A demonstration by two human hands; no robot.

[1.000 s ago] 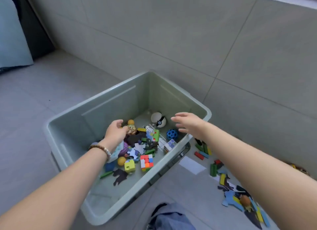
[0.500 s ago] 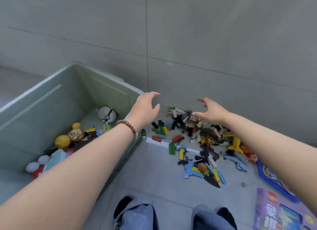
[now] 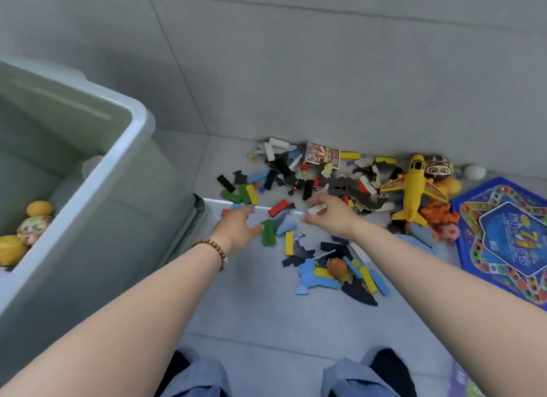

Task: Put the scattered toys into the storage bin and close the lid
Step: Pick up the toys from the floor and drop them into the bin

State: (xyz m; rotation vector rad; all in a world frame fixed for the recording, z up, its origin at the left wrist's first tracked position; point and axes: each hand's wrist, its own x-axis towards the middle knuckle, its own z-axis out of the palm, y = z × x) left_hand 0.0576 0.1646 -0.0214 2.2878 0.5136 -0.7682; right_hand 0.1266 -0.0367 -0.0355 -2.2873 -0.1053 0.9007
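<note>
Though empty, fingers (image 3: 254, 228) wide: left hand (image 3: 236, 229) beside green block (image 3: 268, 237), right hand (image 3: 333, 216) over white block (image 3: 314, 210).

Grey tiled floor (image 3: 266, 316) in front of you. At your left stands the open-topped, pale-green storage bin (image 3: 118, 219). At centre, along the foot of the wall, lies a loose heap of coloured blocks (image 3: 307, 189) and dark puzzle pieces. A green block (image 3: 268, 233) and a red block (image 3: 278, 207) lie at its near edge, and a small printed box (image 3: 322, 155) at its far side. To the right lie a yellow toy aeroplane (image 3: 413, 186), a white ball (image 3: 474, 172) and a blue game board (image 3: 503, 237), flat.
</note>
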